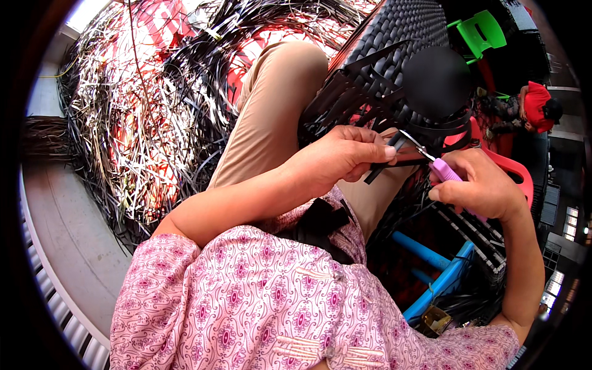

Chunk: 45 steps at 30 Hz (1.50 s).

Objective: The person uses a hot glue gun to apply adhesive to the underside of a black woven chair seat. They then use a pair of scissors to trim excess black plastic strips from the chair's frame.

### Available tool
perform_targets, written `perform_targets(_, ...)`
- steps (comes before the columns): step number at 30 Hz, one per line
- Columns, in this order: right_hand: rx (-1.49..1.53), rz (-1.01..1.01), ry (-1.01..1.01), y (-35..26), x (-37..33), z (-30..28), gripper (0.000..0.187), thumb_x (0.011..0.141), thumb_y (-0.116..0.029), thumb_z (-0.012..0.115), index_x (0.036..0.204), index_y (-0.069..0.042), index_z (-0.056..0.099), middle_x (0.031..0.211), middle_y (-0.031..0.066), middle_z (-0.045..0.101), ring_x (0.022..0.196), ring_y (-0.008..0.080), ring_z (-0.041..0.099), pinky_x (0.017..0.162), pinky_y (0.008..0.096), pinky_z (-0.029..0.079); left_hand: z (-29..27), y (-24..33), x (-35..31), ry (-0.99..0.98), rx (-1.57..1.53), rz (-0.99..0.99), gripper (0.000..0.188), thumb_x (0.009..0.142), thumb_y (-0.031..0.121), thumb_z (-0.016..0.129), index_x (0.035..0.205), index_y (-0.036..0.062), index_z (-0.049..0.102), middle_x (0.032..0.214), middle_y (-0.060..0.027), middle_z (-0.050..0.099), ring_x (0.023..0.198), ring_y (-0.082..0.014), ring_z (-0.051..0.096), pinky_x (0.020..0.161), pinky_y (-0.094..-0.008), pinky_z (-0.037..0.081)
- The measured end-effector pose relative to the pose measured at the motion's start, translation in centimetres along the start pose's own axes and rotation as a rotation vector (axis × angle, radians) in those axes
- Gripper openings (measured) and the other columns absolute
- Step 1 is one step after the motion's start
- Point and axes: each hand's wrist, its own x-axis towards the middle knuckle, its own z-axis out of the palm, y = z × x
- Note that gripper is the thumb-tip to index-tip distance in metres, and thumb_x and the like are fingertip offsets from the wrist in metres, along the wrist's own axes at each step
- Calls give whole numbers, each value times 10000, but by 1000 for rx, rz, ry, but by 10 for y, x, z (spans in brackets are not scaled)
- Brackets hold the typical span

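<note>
My left hand [345,152] pinches a flat black strip [375,174] between thumb and fingers, and an end hangs below the fingertips. Wrapped round the purple handle of a pair of scissors [445,170] is my right hand [484,184]. The metal blades point up and left, close to my left thumb and the strips there. Just beyond both hands stands a black woven wicker piece [410,28], with loose strip ends sticking out of its near side. Whether the blades touch a strip I cannot tell.
A big heap of black and silvery strips [142,117] fills the left, over red material. Blue bars [441,277] stand at the lower right, near a red plastic chair [515,172]. A green chair [482,36] and a person in red [538,108] are farther right.
</note>
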Motion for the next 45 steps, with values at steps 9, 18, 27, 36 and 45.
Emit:
perform_targets(9,-20,114,-81,-17,6,-7,427,727,-367,730,734,47,621,658,56,584,586,145,590,548,289,474,-4,-2,2,-39,-40,6,182,903,211,684,871,34,656,610,84,439,493,-22,291,479,-222,195)
perform_targets(18,-184,55,13,-18,5,0,424,678,-329,707,688,70,565,599,124,534,553,193,533,552,362,433,-8,-4,2,-55,10,26,200,909,242,674,865,47,666,612,84,435,531,-26,302,504,-220,211)
perform_targets(27,-332,-148,257,-9,-2,13,398,652,-290,706,679,82,567,562,181,505,525,247,521,549,375,426,-1,1,-3,24,139,85,204,903,250,679,825,62,666,624,81,455,552,-25,332,519,-217,241)
perform_targets(36,5,-23,94,7,-6,14,424,747,-347,729,863,45,622,740,74,599,693,142,571,615,330,457,0,-16,-23,-14,1210,366,292,876,261,665,701,27,655,689,-179,623,633,-301,635,607,-421,498)
perform_targets(45,123,-15,-7,6,-1,11,481,761,-302,702,1058,65,611,820,66,609,665,135,607,601,281,491,0,-13,-36,355,1258,538,440,857,329,692,1138,31,531,661,-148,627,679,-364,651,635,-463,490)
